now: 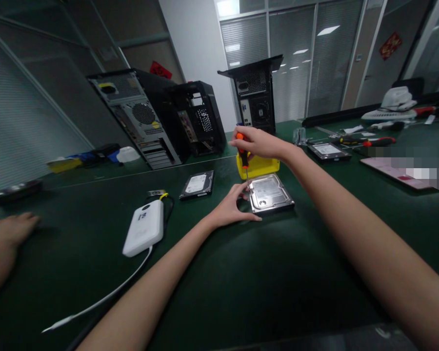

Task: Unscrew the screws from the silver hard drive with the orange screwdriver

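A silver hard drive (271, 194) lies flat on the green table (241, 273). My left hand (233, 208) rests at its left edge, thumb and fingers spread against the casing. My right hand (258, 142) is closed round the top of an orange and black screwdriver (243, 157), which stands upright with its tip at the drive's near-left corner. A yellow box (259, 166) sits just behind the drive.
A second hard drive (197, 185) lies to the left, and a white power bank (144, 227) with a cable nearer me. Three computer towers (142, 117) stand at the back. Another person's hand (7, 234) rests far left. More drives and tools (366, 142) lie right.
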Action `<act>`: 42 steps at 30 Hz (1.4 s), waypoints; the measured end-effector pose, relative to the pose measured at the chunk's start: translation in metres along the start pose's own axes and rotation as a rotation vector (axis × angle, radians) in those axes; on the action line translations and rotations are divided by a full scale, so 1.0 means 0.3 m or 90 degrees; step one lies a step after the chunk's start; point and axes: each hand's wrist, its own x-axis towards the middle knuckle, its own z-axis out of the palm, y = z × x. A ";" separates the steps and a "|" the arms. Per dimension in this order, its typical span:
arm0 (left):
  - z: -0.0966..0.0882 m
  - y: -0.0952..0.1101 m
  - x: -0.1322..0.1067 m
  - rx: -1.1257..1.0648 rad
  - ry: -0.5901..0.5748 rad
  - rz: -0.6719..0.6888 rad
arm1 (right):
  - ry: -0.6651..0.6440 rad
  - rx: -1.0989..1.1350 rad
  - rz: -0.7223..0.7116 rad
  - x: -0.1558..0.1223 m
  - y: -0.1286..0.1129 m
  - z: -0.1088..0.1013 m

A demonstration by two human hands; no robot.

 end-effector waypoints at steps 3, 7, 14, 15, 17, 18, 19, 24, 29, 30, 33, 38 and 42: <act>0.007 0.003 0.001 0.003 0.003 0.000 | 0.011 -0.012 0.003 0.000 0.014 0.002; 0.002 0.009 -0.001 -0.004 -0.002 -0.008 | 0.004 0.015 0.016 -0.005 0.026 0.006; -0.029 -0.011 0.019 -0.085 0.002 -0.070 | -0.002 -0.013 0.006 -0.001 0.033 -0.005; -0.030 -0.016 0.023 -0.096 0.022 -0.078 | 0.000 -0.023 0.003 0.000 0.036 -0.008; -0.025 -0.027 0.030 -0.092 0.058 -0.080 | 0.001 -0.025 0.009 0.002 0.042 -0.013; -0.021 -0.032 0.032 -0.080 0.071 -0.074 | 0.001 -0.020 0.014 0.002 0.045 -0.014; -0.017 -0.036 0.033 -0.068 0.082 -0.066 | 0.000 -0.015 0.018 0.001 0.047 -0.014; 0.004 -0.039 0.033 -0.045 0.120 -0.050 | 0.014 -0.025 0.000 -0.001 0.047 -0.003; 0.016 -0.022 0.035 0.013 0.159 -0.057 | 0.016 -0.052 -0.034 0.003 0.033 0.007; 0.017 -0.019 0.035 0.021 0.162 -0.057 | 0.018 -0.048 -0.031 0.003 0.028 0.008; 0.015 -0.012 0.033 0.020 0.154 -0.056 | 0.010 -0.006 0.001 -0.001 0.014 0.006; 0.009 -0.019 0.032 -0.002 0.135 -0.047 | 0.001 0.043 -0.015 0.000 0.016 0.004; 0.007 -0.023 0.033 -0.010 0.124 -0.050 | -0.013 0.068 -0.034 0.008 0.029 0.009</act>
